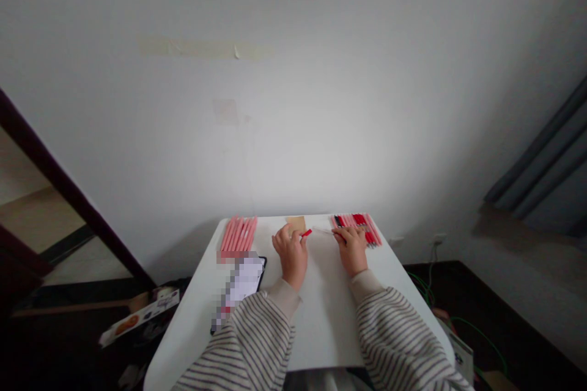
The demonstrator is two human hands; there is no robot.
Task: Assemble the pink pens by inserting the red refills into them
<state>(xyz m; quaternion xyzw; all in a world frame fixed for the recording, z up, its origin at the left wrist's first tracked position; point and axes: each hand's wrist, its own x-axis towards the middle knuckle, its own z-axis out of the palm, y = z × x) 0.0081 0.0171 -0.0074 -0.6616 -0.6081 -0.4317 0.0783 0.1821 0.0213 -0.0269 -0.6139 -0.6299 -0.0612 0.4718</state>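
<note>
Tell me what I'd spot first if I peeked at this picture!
Two bright bunches of pens lie on the white table: pink pens at the far left, and red and pink pens at the far right, touched by the right hand. Between them the left hand pinches a small red piece, and striped sleeves fill the bottom of the view.

Phone (241,284) screen blurred into blocks, red piece (306,233) pinched by the left hand (290,256) too small to identify, near ends of the pens (362,226) hidden under the right hand (352,250), striped sleeves (257,342) and curtain (548,162) cut off by the picture's edges.
</note>
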